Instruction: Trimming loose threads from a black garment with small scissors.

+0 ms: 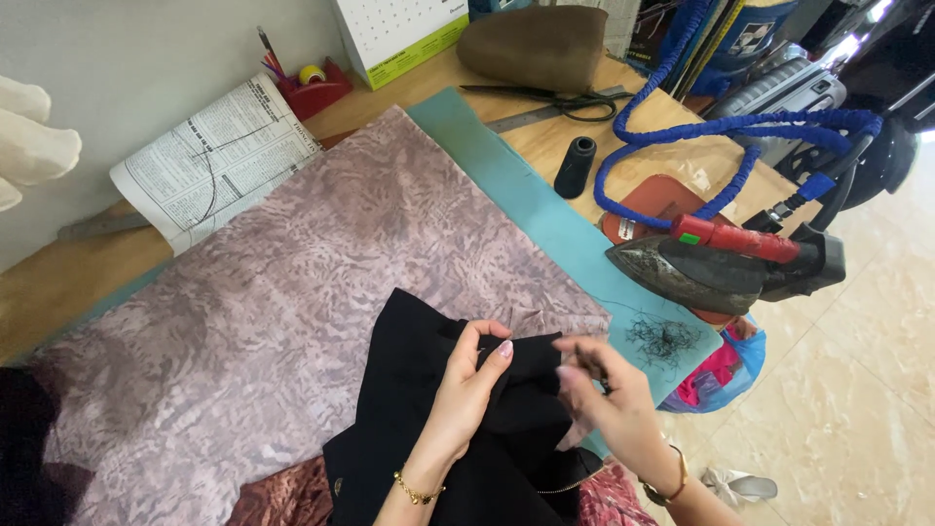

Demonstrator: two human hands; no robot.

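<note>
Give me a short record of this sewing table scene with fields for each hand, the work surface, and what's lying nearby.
left hand: left hand pinches a fold of the black fabric garment
right hand: right hand touches the same garment, fingertips pinched; what they hold is too small to tell
surface: mauve patterned cloth over a teal mat
nearby: dark metal iron with red handle, black thread spool, loose black thread clump, folded newspaper

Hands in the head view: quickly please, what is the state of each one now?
Left hand: closed, pinching a fold of the black fabric.
Right hand: fingers curled at the fabric edge; what it holds cannot be told.
</note>
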